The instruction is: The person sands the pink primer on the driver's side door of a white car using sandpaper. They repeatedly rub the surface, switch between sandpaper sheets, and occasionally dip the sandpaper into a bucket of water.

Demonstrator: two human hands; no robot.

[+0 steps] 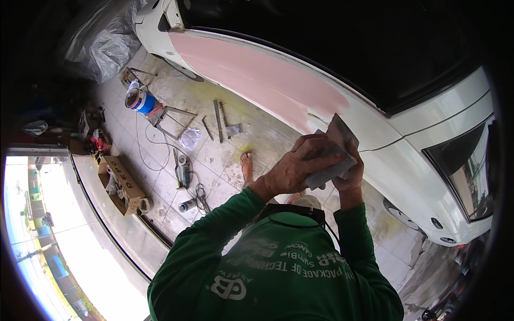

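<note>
One white car body (428,160) fills the upper right, its smooth, curved metal panel carrying a long matt patch of pink filler (257,72) that tapers to a ragged edge near the hands. Below it spreads a floor of pale square tiles (225,155), stained and dusty. A crumpled sheet of grey plastic (101,40) lies bunched at the upper left. An open brown cardboard box (124,186) sits by the sill at the left, with a thin cable (155,155) looping across the tiles beside it. A round tin with a blue wall (140,100) stands near some angled metal bars (170,119). The left hand (300,168) is clenched over a flat grey board (334,155), knuckles up, pressing it from the front; the right hand (350,174) grips the same board from behind, with only part of its fingers showing. The board, thin and stiff-looking, is held tilted just in front of the car panel, close beside the end of the pink patch. A bare foot in a sandal (247,166) rests on the tiles below.
</note>
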